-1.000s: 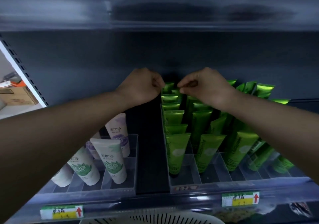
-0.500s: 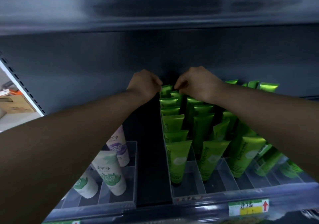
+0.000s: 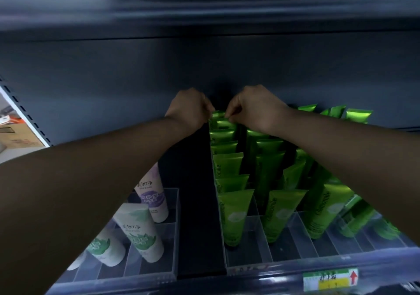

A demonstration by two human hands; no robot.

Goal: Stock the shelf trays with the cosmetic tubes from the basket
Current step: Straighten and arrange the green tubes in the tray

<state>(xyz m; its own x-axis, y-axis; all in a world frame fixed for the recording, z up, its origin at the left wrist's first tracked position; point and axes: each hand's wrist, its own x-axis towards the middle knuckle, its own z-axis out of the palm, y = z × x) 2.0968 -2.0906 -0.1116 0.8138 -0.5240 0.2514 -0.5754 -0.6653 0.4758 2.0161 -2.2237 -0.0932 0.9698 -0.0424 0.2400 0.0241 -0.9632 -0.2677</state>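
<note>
Both hands work at the rear left corner of the clear divided tray (image 3: 279, 261). My left hand (image 3: 191, 108) and right hand (image 3: 254, 109) have curled fingers, each pinching one end of the flat crimp on the rearmost green chamomile tube (image 3: 220, 115), which stands cap-down in the leftmost lane. Judged: the tube is light, with a soft, glossy, probably slippery body. The crimp gives the stiffest hold.

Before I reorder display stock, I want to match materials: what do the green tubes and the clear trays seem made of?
Green tubes: likely soft laminated plastic with a metallic gloss; bright highlights run along their flat crimped tops. Trays: clear rigid plastic, probably acrylic; the dark shelf shows through their thin walls, whose edges catch light.
</note>
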